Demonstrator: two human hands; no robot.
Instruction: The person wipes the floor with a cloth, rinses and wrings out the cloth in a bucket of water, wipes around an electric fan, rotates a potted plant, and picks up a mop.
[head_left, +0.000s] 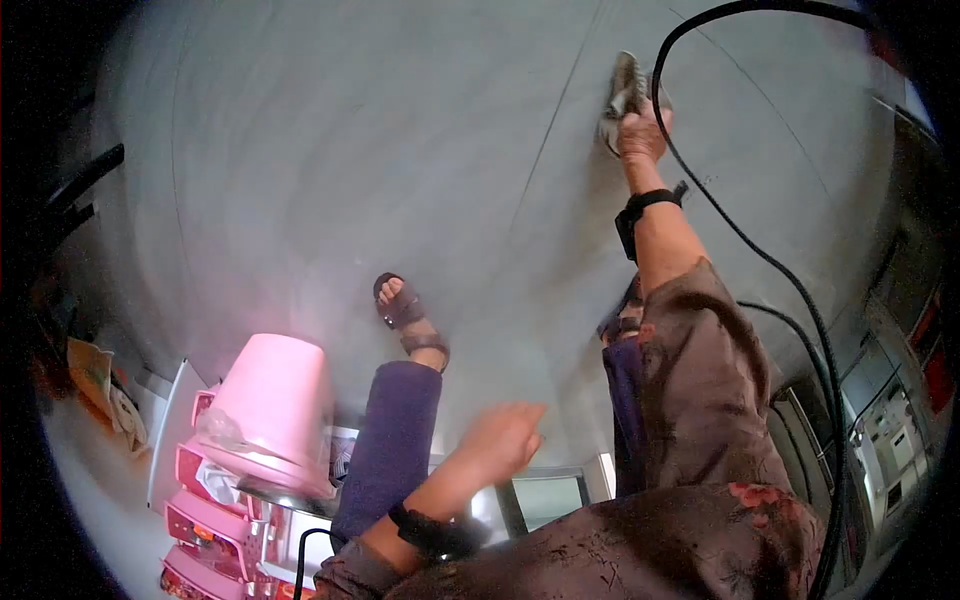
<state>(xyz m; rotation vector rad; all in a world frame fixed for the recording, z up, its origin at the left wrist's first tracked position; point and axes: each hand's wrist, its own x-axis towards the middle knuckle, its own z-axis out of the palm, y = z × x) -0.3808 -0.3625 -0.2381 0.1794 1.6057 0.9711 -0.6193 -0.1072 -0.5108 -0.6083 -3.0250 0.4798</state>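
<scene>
My right hand (643, 135) reaches far out to the upper right, its fingers wrapped round a greyish shoe (622, 95) with laces, close over the grey floor (480, 150). A black band is on that wrist. Low in the middle, my left hand (500, 440) hangs near my left knee, blurred by motion. Its fingers look curled, and no object shows in them. A black band circles the left wrist too. My sandalled left foot (400, 305) rests on the floor between the hands.
An upturned pink bucket (275, 400) stands on a pink drawer rack (208, 515) at lower left. A black cable (745, 238) loops down the right side, crossing in front of the right hand. Household items line the right edge.
</scene>
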